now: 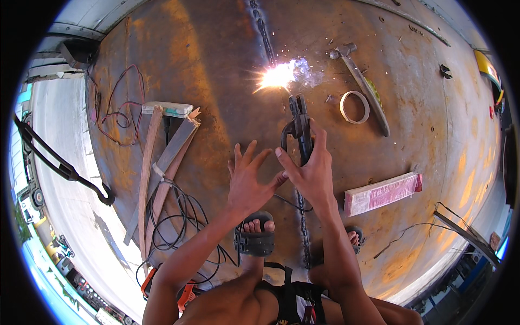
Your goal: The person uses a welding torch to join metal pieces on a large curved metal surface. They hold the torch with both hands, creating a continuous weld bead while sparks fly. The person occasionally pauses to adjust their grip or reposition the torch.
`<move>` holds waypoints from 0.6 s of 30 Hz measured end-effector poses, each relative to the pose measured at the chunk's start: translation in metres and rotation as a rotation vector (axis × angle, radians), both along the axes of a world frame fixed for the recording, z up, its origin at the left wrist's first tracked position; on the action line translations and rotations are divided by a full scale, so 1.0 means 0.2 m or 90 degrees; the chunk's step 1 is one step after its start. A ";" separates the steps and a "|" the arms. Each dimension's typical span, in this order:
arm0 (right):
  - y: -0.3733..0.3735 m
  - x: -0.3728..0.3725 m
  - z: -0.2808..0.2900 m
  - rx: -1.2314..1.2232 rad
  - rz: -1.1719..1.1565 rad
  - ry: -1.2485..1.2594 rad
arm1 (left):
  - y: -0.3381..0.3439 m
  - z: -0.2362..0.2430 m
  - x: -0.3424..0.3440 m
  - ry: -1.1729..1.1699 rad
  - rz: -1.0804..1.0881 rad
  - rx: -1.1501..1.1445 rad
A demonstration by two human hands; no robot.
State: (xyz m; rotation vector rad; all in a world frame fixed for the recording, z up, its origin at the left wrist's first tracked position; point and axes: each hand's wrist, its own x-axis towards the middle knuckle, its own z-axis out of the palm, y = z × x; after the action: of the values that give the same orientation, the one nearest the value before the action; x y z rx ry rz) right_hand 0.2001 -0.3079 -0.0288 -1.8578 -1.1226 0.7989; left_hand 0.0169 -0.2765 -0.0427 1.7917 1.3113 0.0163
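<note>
My right hand (310,168) is closed around a black welding electrode holder (299,124), its jaws pointing away from me. Just beyond the jaws a bright welding arc (279,77) throws sparks and smoke; its glare hides the electrode tip. The arc burns on a dark weld seam (262,32) that runs along a rusty steel plate (179,59). To the left, my left hand (248,181) hovers over the plate with its fingers spread, holding nothing. Its thumb comes close to my right hand; whether they touch I cannot tell.
A hammer (363,84) and a pale ring (354,107) lie right of the arc. Nearer me sits a pink-and-white box (383,193). Wooden strips (151,179) and a coiled black cable (187,211) lie at left. A hooked metal rod (67,170) stands farther left. My sandalled foot (254,233) rests beside the seam.
</note>
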 end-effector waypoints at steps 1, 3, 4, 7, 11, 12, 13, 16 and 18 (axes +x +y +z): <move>0.00 0.00 -0.01 0.007 0.002 -0.006 | 0.00 0.00 0.00 -0.002 0.002 -0.001; 0.00 -0.01 -0.01 0.006 0.003 -0.009 | -0.01 -0.01 -0.01 -0.007 0.005 0.003; 0.00 0.00 0.00 -0.002 0.001 -0.007 | -0.01 0.00 -0.01 -0.010 0.006 0.008; 0.00 0.00 0.01 -0.008 0.003 0.015 | 0.00 -0.01 0.00 -0.026 0.000 0.030; 0.01 0.00 0.06 -0.063 0.011 0.048 | 0.00 -0.01 -0.01 -0.026 -0.001 0.040; 0.01 0.00 0.06 -0.064 0.010 0.051 | 0.00 -0.01 -0.01 -0.026 -0.002 0.044; 0.02 0.00 0.06 -0.064 0.008 0.055 | 0.01 -0.01 0.00 -0.028 -0.001 0.044; 0.02 -0.01 0.06 -0.071 0.004 0.058 | 0.01 0.00 -0.01 -0.027 0.001 0.038; 0.02 0.00 0.06 -0.066 0.009 0.052 | 0.01 0.00 -0.01 -0.027 -0.003 0.042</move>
State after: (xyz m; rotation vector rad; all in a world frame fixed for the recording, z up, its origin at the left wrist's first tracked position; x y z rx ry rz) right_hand 0.1992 -0.3042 -0.0165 -1.8868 -1.0614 0.9483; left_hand 0.0157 -0.2753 -0.0431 1.8400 1.2893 0.0944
